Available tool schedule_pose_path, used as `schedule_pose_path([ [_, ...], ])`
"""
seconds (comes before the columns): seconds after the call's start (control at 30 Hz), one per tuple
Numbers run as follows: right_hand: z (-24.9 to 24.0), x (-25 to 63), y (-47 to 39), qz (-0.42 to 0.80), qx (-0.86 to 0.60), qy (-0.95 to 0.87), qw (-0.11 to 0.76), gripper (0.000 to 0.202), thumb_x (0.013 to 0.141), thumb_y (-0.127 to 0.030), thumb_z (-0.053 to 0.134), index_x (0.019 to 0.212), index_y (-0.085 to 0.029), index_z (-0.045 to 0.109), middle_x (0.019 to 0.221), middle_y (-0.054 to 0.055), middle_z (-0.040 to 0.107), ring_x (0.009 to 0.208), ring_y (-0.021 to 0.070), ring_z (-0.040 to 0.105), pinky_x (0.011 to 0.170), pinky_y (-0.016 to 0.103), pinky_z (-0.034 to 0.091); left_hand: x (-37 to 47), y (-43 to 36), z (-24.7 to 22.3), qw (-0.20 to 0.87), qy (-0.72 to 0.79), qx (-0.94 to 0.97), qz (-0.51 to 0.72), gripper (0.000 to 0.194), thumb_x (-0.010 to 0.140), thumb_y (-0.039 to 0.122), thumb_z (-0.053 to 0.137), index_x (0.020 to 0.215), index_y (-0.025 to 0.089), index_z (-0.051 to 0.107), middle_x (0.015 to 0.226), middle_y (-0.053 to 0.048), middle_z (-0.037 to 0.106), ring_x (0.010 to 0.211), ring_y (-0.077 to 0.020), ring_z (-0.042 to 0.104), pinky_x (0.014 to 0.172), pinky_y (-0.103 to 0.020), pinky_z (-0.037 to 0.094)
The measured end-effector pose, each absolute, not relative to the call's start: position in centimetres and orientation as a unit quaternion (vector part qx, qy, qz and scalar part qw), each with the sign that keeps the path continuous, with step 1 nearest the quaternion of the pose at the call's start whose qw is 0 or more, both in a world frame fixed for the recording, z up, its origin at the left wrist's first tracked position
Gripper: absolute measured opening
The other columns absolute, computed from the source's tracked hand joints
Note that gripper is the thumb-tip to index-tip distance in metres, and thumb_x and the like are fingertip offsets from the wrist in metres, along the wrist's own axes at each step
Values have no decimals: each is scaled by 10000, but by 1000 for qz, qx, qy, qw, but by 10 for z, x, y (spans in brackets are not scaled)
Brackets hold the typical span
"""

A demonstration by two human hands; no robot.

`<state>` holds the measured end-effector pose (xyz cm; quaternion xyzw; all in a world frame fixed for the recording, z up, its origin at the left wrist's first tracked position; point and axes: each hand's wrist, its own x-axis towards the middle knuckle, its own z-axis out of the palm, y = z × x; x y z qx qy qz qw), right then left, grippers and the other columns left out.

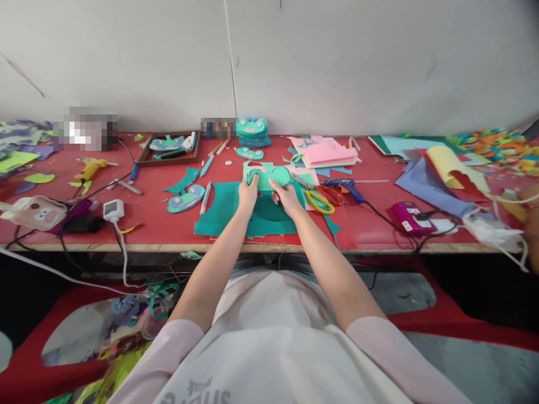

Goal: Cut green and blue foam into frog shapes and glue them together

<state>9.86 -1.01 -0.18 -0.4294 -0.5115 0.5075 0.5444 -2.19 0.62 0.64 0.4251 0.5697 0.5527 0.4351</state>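
Both hands hold a light green felt cutout [269,178] with rounded ends, above a dark teal felt sheet [231,209]. My left hand [248,193] pinches its left end, thumb on top. On its right side, my right hand [284,197] grips the lower edge with the thumb over it. Scissors with yellow handles [320,202] lie to the right of the sheet. A finished green face piece [186,198] rests left of it, beside a white pen [205,198]. Stacked green face pieces [253,132] stand at the back.
A brown tray [168,161] holds pens and a face piece. Glue guns, one yellow [90,167] and one blue [351,189], lie at either side. Pink felt [324,152] and a purple power strip [412,219] are on the right.
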Motion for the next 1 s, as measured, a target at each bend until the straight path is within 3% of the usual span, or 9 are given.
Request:
schedule_pose_path([
  [0.17,-2,99,-11,492,-436,-565,498,460,715,-585,641,523,-180,536,360,-41,452,354,78,430,411,221,331,-24,8,3,436,558,430,560,322,850,376,518,588,191,492,416,36,464,377,-103,468,431,-222,385],
  [0.43,-3,102,-3,507,-425,-408,629,503,695,-648,622,584,-222,378,425,-80,377,355,72,388,345,221,283,-18,5,4,467,527,508,497,368,840,347,540,519,182,471,402,28,489,366,-88,462,448,-216,396],
  [0.6,-2,104,-2,503,-433,-382,644,483,702,-657,604,614,-224,408,443,-82,351,371,77,369,348,232,299,-14,2,6,507,484,541,464,375,856,272,510,497,166,480,388,26,491,351,-84,470,445,-210,400],
  [0.77,-7,101,-2,492,-448,-384,640,428,661,-606,673,690,-216,499,502,-62,470,400,87,412,346,240,317,-13,1,3,528,461,578,418,346,853,225,508,515,153,507,381,29,502,344,-81,477,432,-198,392],
  [1.0,-11,101,-1,480,-450,-415,628,422,665,-589,683,630,-213,496,481,-53,459,393,92,410,346,252,324,-14,4,2,492,503,544,457,309,873,323,518,604,172,524,388,52,493,348,-96,491,416,-205,387],
])
